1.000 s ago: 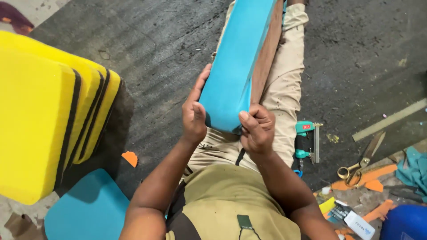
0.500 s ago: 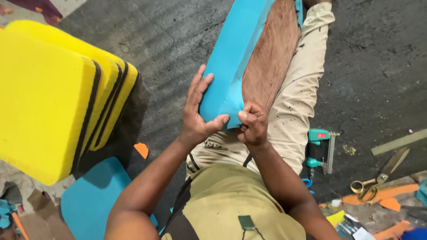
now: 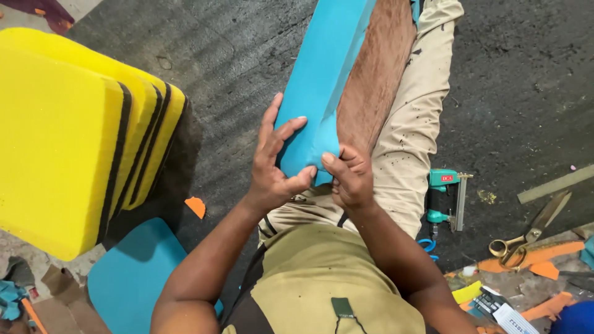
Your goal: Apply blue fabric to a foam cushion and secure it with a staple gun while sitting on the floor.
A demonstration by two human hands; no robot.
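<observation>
A long seat board [image 3: 376, 80] with a brown wooden underside stands on edge across my lap, wrapped in teal fabric [image 3: 322, 74]. My left hand [image 3: 275, 164] presses flat against the teal side near the board's lower corner, its thumb hooked under the corner. Beside it, my right hand [image 3: 348, 176] pinches a fold of the teal fabric at that same corner, against the brown face. Both hands touch at the corner.
A stack of yellow foam cushions [image 3: 74, 142] with black layers stands at the left, above a teal covered seat [image 3: 133, 275]. On the dark floor to the right lie a teal staple gun [image 3: 447, 199], brass-handled scissors [image 3: 526, 238], a wooden strip [image 3: 554, 184] and orange fabric scraps [image 3: 544, 255].
The board has tilted so more of its brown underside shows. My left hand has spread flatter on the teal side, and my right hand has moved onto the corner fold.
</observation>
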